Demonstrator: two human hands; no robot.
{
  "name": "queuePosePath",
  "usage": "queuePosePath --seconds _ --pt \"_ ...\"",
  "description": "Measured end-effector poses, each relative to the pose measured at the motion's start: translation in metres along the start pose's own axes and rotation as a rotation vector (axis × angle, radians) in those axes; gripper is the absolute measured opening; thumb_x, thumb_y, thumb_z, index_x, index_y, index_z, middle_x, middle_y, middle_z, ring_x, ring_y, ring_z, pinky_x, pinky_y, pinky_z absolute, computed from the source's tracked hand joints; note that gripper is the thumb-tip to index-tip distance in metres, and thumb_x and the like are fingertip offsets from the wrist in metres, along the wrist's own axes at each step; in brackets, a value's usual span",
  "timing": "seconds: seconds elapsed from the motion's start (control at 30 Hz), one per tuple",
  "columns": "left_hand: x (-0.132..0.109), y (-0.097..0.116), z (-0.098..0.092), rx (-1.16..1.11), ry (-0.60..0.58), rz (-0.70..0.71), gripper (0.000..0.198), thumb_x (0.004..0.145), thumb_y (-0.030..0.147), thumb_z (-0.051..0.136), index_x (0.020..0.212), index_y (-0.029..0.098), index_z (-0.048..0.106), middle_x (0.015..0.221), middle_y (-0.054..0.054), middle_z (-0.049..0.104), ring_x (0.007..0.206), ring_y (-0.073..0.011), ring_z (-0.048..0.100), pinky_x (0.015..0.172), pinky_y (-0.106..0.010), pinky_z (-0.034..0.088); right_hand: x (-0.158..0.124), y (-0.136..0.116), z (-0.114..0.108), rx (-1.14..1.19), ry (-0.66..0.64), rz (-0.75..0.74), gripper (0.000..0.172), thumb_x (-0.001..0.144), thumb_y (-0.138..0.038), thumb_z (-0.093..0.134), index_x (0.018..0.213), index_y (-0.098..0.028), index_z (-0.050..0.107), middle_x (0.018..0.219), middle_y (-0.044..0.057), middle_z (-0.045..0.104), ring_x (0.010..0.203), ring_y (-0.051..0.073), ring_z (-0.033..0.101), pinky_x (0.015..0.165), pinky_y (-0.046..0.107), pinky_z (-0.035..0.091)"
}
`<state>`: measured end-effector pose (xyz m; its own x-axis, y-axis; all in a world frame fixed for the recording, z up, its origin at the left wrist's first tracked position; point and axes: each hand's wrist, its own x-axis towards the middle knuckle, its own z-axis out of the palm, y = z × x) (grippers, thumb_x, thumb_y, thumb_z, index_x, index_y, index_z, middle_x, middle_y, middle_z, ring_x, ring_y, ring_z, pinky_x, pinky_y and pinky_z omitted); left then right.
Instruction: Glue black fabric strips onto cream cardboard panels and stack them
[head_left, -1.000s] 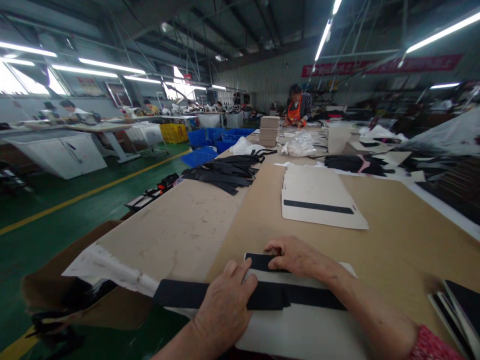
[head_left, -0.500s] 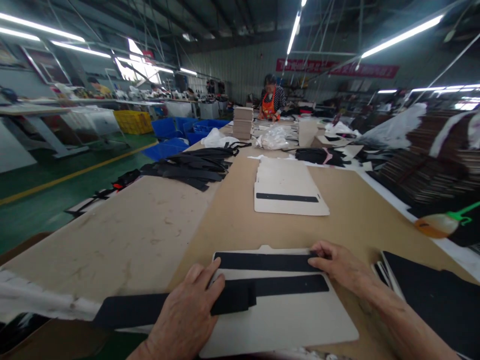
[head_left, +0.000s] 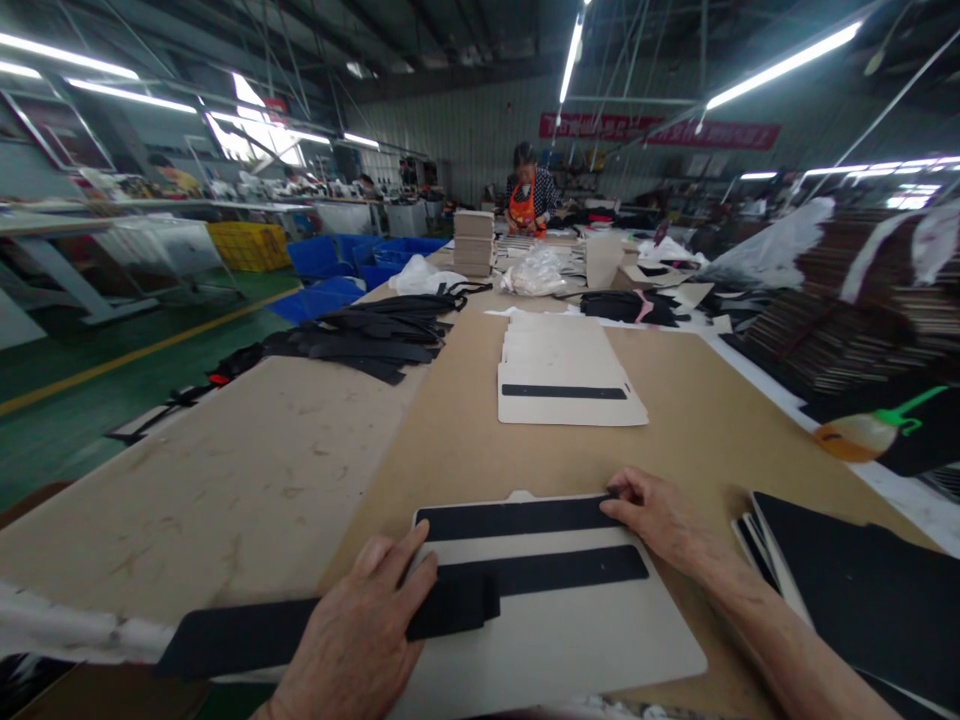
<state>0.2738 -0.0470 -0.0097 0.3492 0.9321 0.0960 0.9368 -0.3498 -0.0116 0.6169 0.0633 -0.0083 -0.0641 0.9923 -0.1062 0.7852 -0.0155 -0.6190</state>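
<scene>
A cream card panel (head_left: 570, 630) lies on the brown table (head_left: 450, 440) right in front of me. Two black strips run across it: an upper strip (head_left: 517, 518) and a lower strip (head_left: 555, 568). A further black strip (head_left: 247, 635) trails off the panel to the left. My left hand (head_left: 360, 640) rests flat on that strip at the panel's left edge, fingers stretched out. My right hand (head_left: 660, 520) presses its fingertips on the right end of the upper strip.
A stack of cream panels (head_left: 566, 375) with one black strip lies further up the table. Loose black strips (head_left: 375, 335) are heaped at left. Black-faced panels (head_left: 847, 590) sit at right, beside an orange bottle (head_left: 862, 435). A person in an orange apron (head_left: 529, 205) works at the far end.
My right hand has slid along the upper strip from its left end to its right end. The view has swung right; my left hand stays on the trailing strip.
</scene>
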Motion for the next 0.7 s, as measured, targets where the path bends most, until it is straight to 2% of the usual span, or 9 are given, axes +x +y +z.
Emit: queuePosePath --seconds 0.17,0.3,0.4,0.47,0.57,0.63,0.7 --pt "0.0 0.001 -0.005 -0.026 -0.054 -0.035 0.058 0.069 0.007 0.051 0.124 0.021 0.062 0.146 -0.008 0.049 0.12 -0.0296 0.051 0.105 -0.048 0.045 -0.001 -0.005 -0.002 -0.124 0.015 -0.015 0.01 0.081 -0.027 0.06 0.088 -0.021 0.059 0.079 0.002 0.065 0.074 0.018 0.06 0.069 0.03 0.043" --pt "0.009 0.001 -0.021 -0.093 -0.124 -0.059 0.063 0.072 0.01 0.05 0.135 0.017 0.053 0.143 -0.009 0.051 0.123 -0.0282 0.05 0.109 -0.047 0.042 -0.008 -0.024 -0.003 -0.345 0.036 -0.161 0.014 0.083 -0.014 0.056 0.096 -0.017 0.061 0.101 0.009 0.066 0.091 0.022 0.064 0.08 0.032 0.045" --pt "0.022 0.006 -0.037 -0.121 -0.185 -0.06 0.063 0.078 0.015 0.05 0.141 0.017 0.046 0.133 -0.011 0.059 0.122 -0.0284 0.052 0.106 -0.047 0.044 -0.02 -0.049 0.001 -0.595 -0.063 -0.25 0.034 0.082 0.002 0.043 0.099 -0.018 0.064 0.098 0.01 0.069 0.086 0.023 0.068 0.074 0.033 0.047" --pt "0.031 0.013 -0.044 -0.074 -0.203 -0.037 0.062 0.08 0.017 0.052 0.142 0.02 0.045 0.122 -0.013 0.063 0.115 -0.0296 0.056 0.099 -0.047 0.049 -0.03 -0.066 0.005 -0.726 -0.093 -0.316 0.051 0.078 0.006 0.041 0.116 -0.02 0.063 0.094 0.01 0.07 0.082 0.024 0.07 0.069 0.032 0.049" --pt "0.042 0.024 -0.046 0.053 -0.205 0.006 0.063 0.08 0.018 0.056 0.142 0.024 0.044 0.109 -0.014 0.064 0.103 -0.0301 0.06 0.087 -0.046 0.054 -0.041 -0.087 0.015 -0.864 -0.134 -0.394 0.075 0.081 0.004 0.043 0.145 -0.033 0.043 0.092 0.011 0.071 0.077 0.025 0.071 0.063 0.031 0.051" --pt "0.046 0.029 -0.042 0.114 -0.209 0.021 0.062 0.081 0.018 0.057 0.141 0.024 0.046 0.107 -0.014 0.062 0.101 -0.0304 0.06 0.083 -0.045 0.054 -0.045 -0.094 0.022 -0.946 -0.181 -0.419 0.079 0.083 0.001 0.045 0.15 -0.037 0.033 0.089 0.011 0.071 0.076 0.024 0.07 0.062 0.03 0.051" --pt "0.047 0.03 -0.037 0.131 -0.199 0.019 0.059 0.081 0.02 0.058 0.139 0.022 0.048 0.109 -0.015 0.061 0.102 -0.0307 0.059 0.084 -0.045 0.054 -0.047 -0.094 0.027 -0.99 -0.204 -0.429 0.079 0.083 0.0 0.047 0.151 -0.037 0.031 0.089 0.012 0.071 0.077 0.023 0.069 0.063 0.03 0.052"
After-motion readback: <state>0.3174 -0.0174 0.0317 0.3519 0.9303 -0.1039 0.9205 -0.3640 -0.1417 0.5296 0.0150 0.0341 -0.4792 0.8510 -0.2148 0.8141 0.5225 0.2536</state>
